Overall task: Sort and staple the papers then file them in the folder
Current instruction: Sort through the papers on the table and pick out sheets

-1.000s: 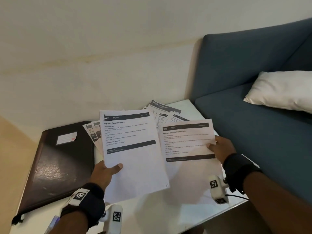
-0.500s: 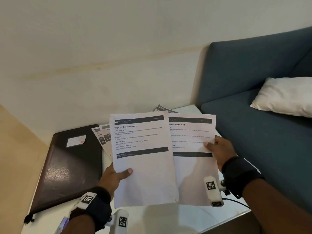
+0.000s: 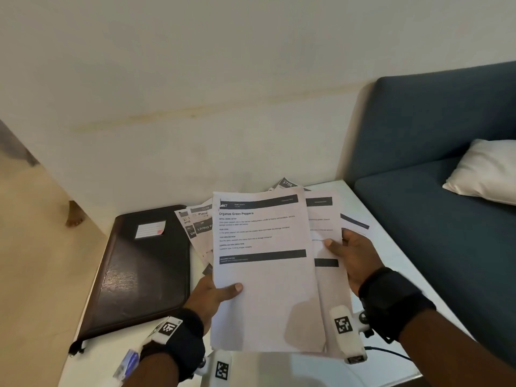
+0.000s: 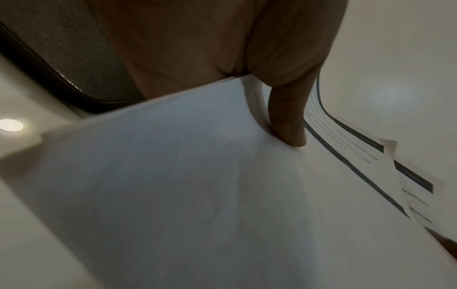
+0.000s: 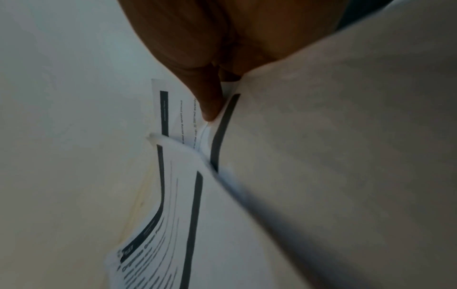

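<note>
My left hand (image 3: 220, 291) pinches the lower left edge of a printed sheet headed "Organize Green Peppers" (image 3: 265, 275), thumb on top (image 4: 288, 125). My right hand (image 3: 349, 255) pinches the right edge of a second printed sheet (image 3: 326, 247) that lies mostly tucked behind the first. Both sheets are held up above the white table (image 3: 391, 247). More printed papers (image 3: 199, 227) lie fanned on the table behind them, partly hidden. A dark brown closed folder (image 3: 139, 272) with a white label lies flat at the table's left. No stapler shows.
A blue sofa (image 3: 446, 219) with a white cushion (image 3: 485, 169) stands right against the table's right side. A pale wall runs behind the table. A small blue and white object (image 3: 128, 361) shows by my left wrist at the table's front edge.
My right hand has brought its sheet leftward behind the left hand's sheet, so the two now overlap almost fully. Both sheets have risen and come closer to me.
</note>
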`<state>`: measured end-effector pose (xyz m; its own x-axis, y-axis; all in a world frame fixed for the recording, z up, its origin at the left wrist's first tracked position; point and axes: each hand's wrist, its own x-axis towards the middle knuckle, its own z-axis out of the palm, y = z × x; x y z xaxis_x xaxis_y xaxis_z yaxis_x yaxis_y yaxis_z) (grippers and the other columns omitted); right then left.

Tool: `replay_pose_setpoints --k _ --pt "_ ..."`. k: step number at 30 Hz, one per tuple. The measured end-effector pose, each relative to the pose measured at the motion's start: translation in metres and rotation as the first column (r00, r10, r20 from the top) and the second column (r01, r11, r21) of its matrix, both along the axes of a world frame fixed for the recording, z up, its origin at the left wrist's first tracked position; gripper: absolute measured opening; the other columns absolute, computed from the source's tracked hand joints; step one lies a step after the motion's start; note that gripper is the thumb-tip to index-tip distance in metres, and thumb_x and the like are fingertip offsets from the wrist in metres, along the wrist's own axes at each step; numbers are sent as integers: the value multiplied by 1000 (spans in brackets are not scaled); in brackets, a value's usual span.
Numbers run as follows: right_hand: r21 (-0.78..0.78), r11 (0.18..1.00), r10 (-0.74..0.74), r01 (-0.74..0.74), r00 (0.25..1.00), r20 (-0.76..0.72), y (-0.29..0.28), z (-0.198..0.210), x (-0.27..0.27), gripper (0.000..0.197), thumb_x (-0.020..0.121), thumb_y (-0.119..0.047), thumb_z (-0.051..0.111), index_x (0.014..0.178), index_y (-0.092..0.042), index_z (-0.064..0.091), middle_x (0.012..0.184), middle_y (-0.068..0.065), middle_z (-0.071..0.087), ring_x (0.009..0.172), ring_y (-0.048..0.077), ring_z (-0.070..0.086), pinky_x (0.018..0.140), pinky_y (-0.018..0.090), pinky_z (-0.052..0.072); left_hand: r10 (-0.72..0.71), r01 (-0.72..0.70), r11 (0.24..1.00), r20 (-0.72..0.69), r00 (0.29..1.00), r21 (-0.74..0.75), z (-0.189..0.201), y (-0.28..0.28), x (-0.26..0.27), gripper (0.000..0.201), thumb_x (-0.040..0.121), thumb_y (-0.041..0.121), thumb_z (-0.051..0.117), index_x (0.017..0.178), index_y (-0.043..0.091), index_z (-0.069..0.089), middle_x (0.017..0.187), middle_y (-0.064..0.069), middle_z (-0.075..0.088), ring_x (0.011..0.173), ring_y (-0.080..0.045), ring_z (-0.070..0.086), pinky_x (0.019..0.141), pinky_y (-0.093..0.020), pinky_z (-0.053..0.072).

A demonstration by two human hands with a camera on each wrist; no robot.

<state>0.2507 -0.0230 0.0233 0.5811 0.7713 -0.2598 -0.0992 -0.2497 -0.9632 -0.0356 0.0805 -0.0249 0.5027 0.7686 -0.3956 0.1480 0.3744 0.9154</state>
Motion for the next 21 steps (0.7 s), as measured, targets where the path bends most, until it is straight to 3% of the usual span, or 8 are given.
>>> replay_pose_setpoints --k 3,5,9,12,15,18,21 --pt "31 996 80 -78 996 -45 2 6 -17 21 101 -29 51 112 -20 66 104 4 74 98 30 69 87 53 56 -17 18 1000 24 1000 -23 4 -4 3 39 89 9 68 126 13 57 113 -9 72 100 -27 71 77 -37 59" --pt "48 984 177 -174 982 -68 1 11 -26 29 101 -39 46 115 -20 63 104 5 73 95 26 71 84 48 59 -14 16 999 33 999 -35 8 -6 6 30 94 5 59 122 15 60 112 -10 73 99 -28 71 81 -40 58" --pt "-8 962 273 -273 959 72 1 3 -37 33 91 -30 66 123 -24 58 115 1 67 108 24 63 95 50 53 -18 18 1000 -4 1000 7 11 -7 9 31 96 9 58 125 20 58 117 -8 71 106 -29 68 93 -50 53" --pt "-52 970 242 -237 963 121 1 -4 -36 27 90 -19 67 115 -28 60 115 3 66 108 27 60 97 53 51 -20 20 1000 -1 1000 18 13 -9 15 28 97 11 57 122 24 59 114 -7 71 105 -30 68 95 -53 52" --pt "-29 983 181 -179 979 90 0 1 -31 22 91 -14 66 110 -26 64 109 3 69 104 27 63 95 52 52 14 -16 999 49 999 40 17 -10 23 28 92 17 65 119 22 61 113 -8 72 103 -30 69 91 -51 54" --pt "42 985 166 -167 986 34 -6 6 -30 17 93 -13 62 106 -23 67 102 3 72 99 27 65 89 45 56 117 -125 988 95 989 87 18 -9 28 48 72 33 80 117 26 67 119 -11 66 108 -33 65 91 -53 54" --pt "113 977 186 -179 981 -50 -13 7 -28 17 92 -12 63 105 -23 69 97 -1 74 95 25 67 83 39 57 148 -163 980 127 981 115 18 -12 34 50 73 28 80 120 26 63 118 -10 65 107 -31 63 83 -47 57"
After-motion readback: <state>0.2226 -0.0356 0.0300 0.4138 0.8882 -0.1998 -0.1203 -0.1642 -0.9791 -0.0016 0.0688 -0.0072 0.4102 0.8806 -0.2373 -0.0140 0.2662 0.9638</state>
